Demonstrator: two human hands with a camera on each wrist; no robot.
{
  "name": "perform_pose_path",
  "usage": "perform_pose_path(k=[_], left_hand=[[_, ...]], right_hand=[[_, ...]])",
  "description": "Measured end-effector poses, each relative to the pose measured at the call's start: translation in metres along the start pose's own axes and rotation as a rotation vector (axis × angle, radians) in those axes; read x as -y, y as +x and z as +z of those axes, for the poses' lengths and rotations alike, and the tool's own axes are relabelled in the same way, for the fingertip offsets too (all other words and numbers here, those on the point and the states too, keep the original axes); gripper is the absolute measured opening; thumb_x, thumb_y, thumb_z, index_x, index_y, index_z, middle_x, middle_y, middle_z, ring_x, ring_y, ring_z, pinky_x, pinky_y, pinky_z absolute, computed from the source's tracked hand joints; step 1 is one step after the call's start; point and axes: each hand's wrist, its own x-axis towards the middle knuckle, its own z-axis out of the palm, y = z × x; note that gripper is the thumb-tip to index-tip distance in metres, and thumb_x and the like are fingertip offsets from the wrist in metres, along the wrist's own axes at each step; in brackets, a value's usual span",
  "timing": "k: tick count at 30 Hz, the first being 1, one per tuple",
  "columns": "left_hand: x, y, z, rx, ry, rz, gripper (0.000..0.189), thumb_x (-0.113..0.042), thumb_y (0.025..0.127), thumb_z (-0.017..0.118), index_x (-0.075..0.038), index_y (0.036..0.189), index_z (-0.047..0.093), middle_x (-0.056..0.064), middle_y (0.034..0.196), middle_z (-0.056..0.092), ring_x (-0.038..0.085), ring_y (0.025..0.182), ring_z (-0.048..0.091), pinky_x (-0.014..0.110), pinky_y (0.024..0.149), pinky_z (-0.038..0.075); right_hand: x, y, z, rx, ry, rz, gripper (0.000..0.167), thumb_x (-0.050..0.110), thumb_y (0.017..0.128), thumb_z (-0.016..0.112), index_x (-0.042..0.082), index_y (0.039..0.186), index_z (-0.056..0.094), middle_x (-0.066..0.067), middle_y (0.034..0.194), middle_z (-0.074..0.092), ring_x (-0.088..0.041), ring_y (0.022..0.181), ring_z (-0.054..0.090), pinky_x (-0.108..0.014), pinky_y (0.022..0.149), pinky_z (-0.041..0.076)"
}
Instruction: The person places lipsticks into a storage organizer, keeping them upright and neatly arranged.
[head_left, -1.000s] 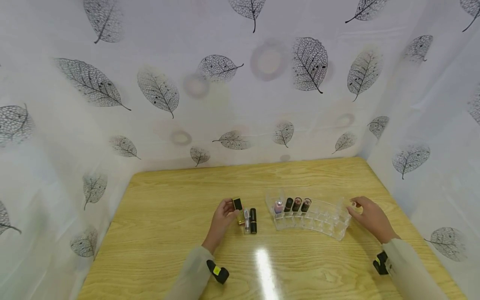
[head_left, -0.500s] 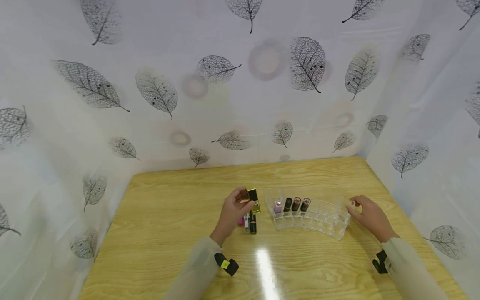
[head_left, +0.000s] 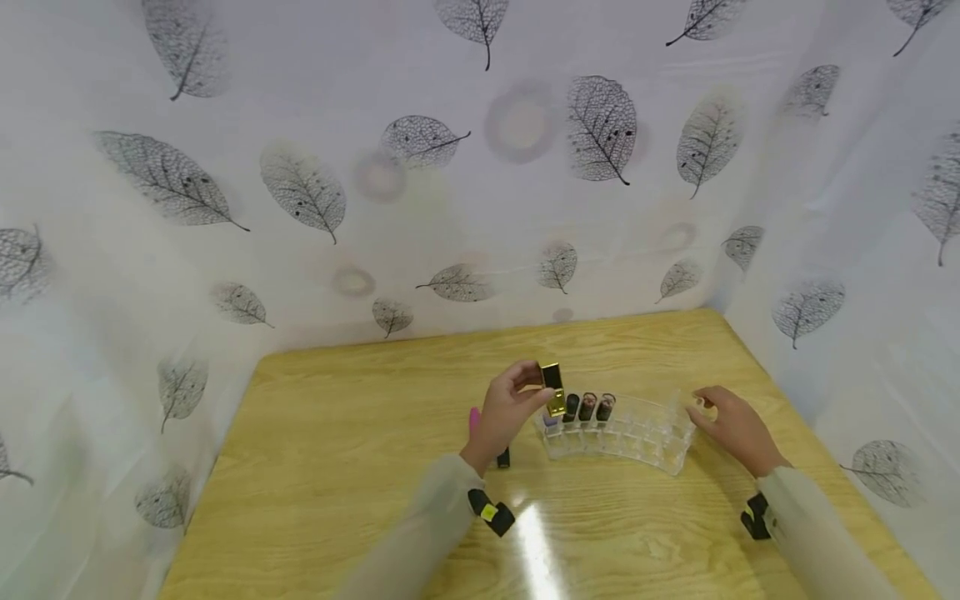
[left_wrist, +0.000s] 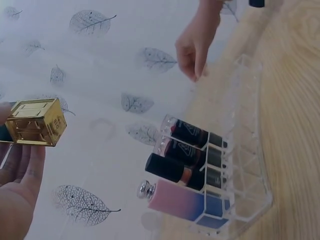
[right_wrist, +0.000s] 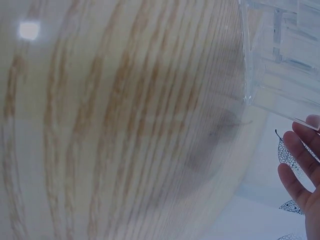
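My left hand (head_left: 506,412) pinches a gold-and-black lipstick (head_left: 553,387) by its sides, raised above the left end of a clear curved lipstick organizer (head_left: 630,446). In the left wrist view, the gold base of the lipstick (left_wrist: 37,122) faces the camera. Standing in the organizer's back row are a pink-and-blue lipstick (left_wrist: 175,200) with a silver knob and three dark lipsticks (left_wrist: 187,145). At the organizer's right end, my right hand (head_left: 738,425) grips its clear wall between thumb and fingers; the right wrist view shows other fingers (right_wrist: 295,177) spread beside the corner.
Partly hidden by my left hand and wrist, a magenta item (head_left: 474,419) and a black lipstick (head_left: 503,458) lie on the wooden table (head_left: 337,467). Leaf-printed white cloth (head_left: 450,208) hangs behind the table and along its sides.
My left hand has lifted the gold-and-black lipstick from beside the other loose ones and carried it right, to above the organizer's left end. The right hand has stayed at the organizer's right end.
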Motion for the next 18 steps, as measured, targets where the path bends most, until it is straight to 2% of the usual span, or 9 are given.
perform_pose_path(k=[9,14,18], left_hand=[[0.003,0.018,0.035,0.04,-0.039,-0.006,0.037,-0.006,0.088,0.064,0.001,0.123,0.054,0.021,0.118,0.058,0.021,0.105,0.059,0.025,0.09,0.052],[0.006,0.031,0.052,0.062,0.01,0.018,0.039,-0.007,0.087,0.065,0.002,0.123,0.054,0.021,0.114,0.061,0.026,0.104,0.061,0.024,0.086,0.053],[0.012,0.043,0.065,0.074,0.091,0.012,0.041,-0.011,0.087,0.067,-0.001,0.124,0.055,0.016,0.111,0.062,0.022,0.102,0.063,0.02,0.084,0.053]], right_hand=[[0.001,-0.002,-0.001,0.02,0.001,0.027,0.03,0.011,0.085,0.067,-0.009,0.106,0.061,-0.023,0.098,0.062,-0.033,0.082,0.059,-0.05,0.069,0.049],[0.001,-0.001,-0.002,0.019,-0.002,0.025,0.029,0.011,0.085,0.067,-0.008,0.107,0.061,-0.022,0.097,0.063,-0.033,0.083,0.059,-0.05,0.071,0.049],[0.001,0.0,-0.002,0.022,-0.005,0.03,0.029,0.012,0.085,0.067,-0.007,0.106,0.061,-0.021,0.097,0.063,-0.033,0.083,0.059,-0.05,0.071,0.049]])
